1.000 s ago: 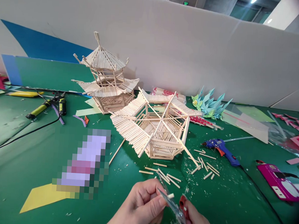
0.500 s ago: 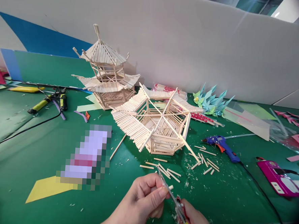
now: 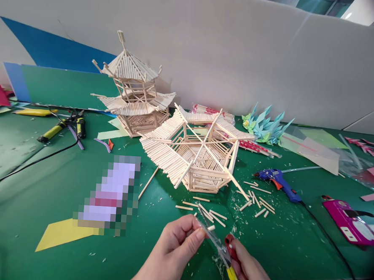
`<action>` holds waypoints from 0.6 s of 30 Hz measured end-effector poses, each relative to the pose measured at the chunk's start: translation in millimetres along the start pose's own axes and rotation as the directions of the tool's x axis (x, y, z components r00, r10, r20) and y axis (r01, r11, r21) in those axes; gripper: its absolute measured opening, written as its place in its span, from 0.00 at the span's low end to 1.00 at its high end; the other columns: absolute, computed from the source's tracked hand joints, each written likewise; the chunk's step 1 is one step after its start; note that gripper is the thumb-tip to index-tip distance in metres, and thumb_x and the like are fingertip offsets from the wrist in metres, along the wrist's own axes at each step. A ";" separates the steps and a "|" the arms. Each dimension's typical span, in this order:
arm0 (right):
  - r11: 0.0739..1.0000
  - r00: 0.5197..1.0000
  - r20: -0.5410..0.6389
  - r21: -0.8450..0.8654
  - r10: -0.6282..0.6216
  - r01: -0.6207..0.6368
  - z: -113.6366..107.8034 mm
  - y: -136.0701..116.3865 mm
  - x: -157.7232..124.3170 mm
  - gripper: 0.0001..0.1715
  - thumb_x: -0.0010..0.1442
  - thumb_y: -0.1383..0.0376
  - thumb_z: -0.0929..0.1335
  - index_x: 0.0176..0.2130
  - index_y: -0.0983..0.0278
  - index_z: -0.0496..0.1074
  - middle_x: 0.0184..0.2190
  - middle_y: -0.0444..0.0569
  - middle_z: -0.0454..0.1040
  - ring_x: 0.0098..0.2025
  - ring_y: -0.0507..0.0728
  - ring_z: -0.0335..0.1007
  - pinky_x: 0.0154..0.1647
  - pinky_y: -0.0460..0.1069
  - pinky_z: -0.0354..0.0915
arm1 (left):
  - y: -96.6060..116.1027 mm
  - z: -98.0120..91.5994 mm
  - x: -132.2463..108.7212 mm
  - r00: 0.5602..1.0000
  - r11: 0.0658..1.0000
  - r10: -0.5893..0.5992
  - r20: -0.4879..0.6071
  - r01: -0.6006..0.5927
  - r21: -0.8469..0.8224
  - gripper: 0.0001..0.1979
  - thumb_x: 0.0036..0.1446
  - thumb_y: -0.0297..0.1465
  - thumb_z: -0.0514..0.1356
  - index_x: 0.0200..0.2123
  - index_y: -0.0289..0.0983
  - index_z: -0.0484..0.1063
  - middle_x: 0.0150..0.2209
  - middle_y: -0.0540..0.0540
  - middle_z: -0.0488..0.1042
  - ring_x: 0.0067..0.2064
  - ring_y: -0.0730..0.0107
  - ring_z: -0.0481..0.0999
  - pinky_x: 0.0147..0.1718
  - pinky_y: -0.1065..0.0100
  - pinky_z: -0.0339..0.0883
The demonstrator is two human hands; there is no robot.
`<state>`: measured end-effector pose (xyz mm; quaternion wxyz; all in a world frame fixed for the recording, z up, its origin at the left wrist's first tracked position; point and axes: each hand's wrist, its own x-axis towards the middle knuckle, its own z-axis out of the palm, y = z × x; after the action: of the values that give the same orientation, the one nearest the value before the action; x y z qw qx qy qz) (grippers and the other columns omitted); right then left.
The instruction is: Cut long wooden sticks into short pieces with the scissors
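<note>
My left hand (image 3: 180, 245) is closed in a pinch, thumb against forefinger, on a short wooden stick (image 3: 211, 228) whose pale end shows past the fingertips. My right hand (image 3: 252, 266) grips scissors (image 3: 223, 250) with red and yellow handles; their blades point up and left, parted around the stick, close to the left fingertips. Clear threads or film cling near the pivot. Just beyond the hands lie several cut stick pieces (image 3: 212, 215). Behind them stands an unfinished six-sided stick model (image 3: 163, 155), its roof slatted on some sides and bare ribs showing at the front right.
A taller stick pagoda (image 3: 128, 107) stands behind on the left. To the right lie a blue glue gun (image 3: 277, 183) with a cord and a magenta device (image 3: 348, 221). Pliers (image 3: 57, 130), yellow paper (image 3: 64, 234) and a blurred-out rectangle (image 3: 107, 194) are on the left.
The scissors' blades and handles have spread apart, and the right hand has shifted slightly right. My left hand keeps its pinch, and the stick's end sits a little lower.
</note>
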<state>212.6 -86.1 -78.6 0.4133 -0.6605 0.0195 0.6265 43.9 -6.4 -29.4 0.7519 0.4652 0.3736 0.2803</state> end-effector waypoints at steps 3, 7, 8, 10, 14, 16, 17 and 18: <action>0.998 0.999 0.030 0.054 0.031 -0.033 -3.1 4.6 4.0 0.26 0.37 0.48 0.73 0.32 0.63 0.73 0.31 0.46 0.77 0.39 0.55 0.73 0.37 0.42 0.67 | 3.9 0.5 -3.1 0.989 0.963 0.146 -0.007 -0.140 0.232 0.14 0.57 0.40 0.53 0.26 0.35 0.64 0.22 0.52 0.61 0.25 0.74 0.57 0.23 0.73 0.53; 0.997 0.972 0.226 0.010 0.069 -0.073 -0.2 7.4 3.8 0.21 0.42 0.48 0.71 0.28 0.63 0.74 0.21 0.43 0.74 0.26 0.52 0.71 0.27 0.43 0.66 | 6.3 5.1 -4.8 0.868 0.670 0.494 0.053 -0.418 0.613 0.09 0.59 0.26 0.49 0.27 0.37 0.62 0.22 0.51 0.64 0.23 0.74 0.61 0.24 0.73 0.57; 0.997 0.964 0.252 -0.011 0.082 -0.082 1.4 6.7 2.8 0.20 0.43 0.48 0.71 0.27 0.62 0.74 0.19 0.42 0.72 0.23 0.51 0.69 0.24 0.42 0.64 | 6.0 6.4 -4.9 0.818 0.561 0.569 0.083 -0.460 0.689 0.08 0.58 0.24 0.49 0.28 0.37 0.61 0.22 0.51 0.65 0.23 0.74 0.62 0.24 0.73 0.58; 0.993 0.952 0.283 -0.039 0.119 -0.112 4.7 5.0 1.4 0.20 0.42 0.49 0.71 0.24 0.63 0.74 0.16 0.41 0.69 0.18 0.48 0.63 0.19 0.42 0.61 | 4.5 8.5 -4.5 0.724 0.341 0.672 0.158 -0.492 0.801 0.07 0.56 0.20 0.49 0.30 0.37 0.62 0.22 0.50 0.67 0.22 0.73 0.62 0.23 0.73 0.58; 0.991 0.940 0.326 -0.111 0.103 -0.071 7.5 7.1 6.5 0.24 0.43 0.46 0.69 0.17 0.65 0.72 0.12 0.40 0.63 0.14 0.45 0.55 0.15 0.41 0.54 | -1.5 9.4 -1.7 0.609 0.035 0.738 0.289 -0.462 0.886 0.07 0.54 0.20 0.49 0.33 0.35 0.62 0.19 0.47 0.67 0.20 0.69 0.62 0.20 0.70 0.58; 0.973 0.941 0.337 -0.209 -0.022 0.098 6.3 12.6 11.8 0.27 0.47 0.44 0.66 0.15 0.63 0.70 0.11 0.40 0.63 0.14 0.47 0.55 0.14 0.42 0.54 | -4.9 8.5 0.0 0.572 -0.041 0.755 0.322 -0.449 0.893 0.07 0.54 0.21 0.48 0.35 0.33 0.62 0.19 0.46 0.67 0.20 0.68 0.63 0.20 0.69 0.58; 0.940 0.932 0.347 -0.272 -0.103 0.205 5.2 15.8 13.7 0.28 0.49 0.44 0.64 0.15 0.62 0.70 0.11 0.41 0.63 0.14 0.48 0.56 0.14 0.44 0.54 | -6.3 8.1 0.6 0.557 -0.072 0.759 0.337 -0.443 0.894 0.07 0.55 0.22 0.47 0.35 0.33 0.62 0.19 0.47 0.67 0.20 0.68 0.63 0.20 0.69 0.58; 0.895 0.915 0.363 -0.328 -0.175 0.302 3.8 19.0 14.6 0.29 0.51 0.44 0.62 0.15 0.62 0.69 0.11 0.41 0.63 0.14 0.49 0.58 0.14 0.45 0.54 | -7.3 7.7 0.9 0.547 -0.101 0.761 0.349 -0.432 0.896 0.07 0.56 0.22 0.47 0.35 0.33 0.63 0.18 0.47 0.67 0.20 0.68 0.63 0.20 0.68 0.58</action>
<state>202.3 -89.3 -100.4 0.3506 -0.6128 -0.2518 0.6619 51.2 -12.4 -34.1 0.0404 0.8762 0.3033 0.3723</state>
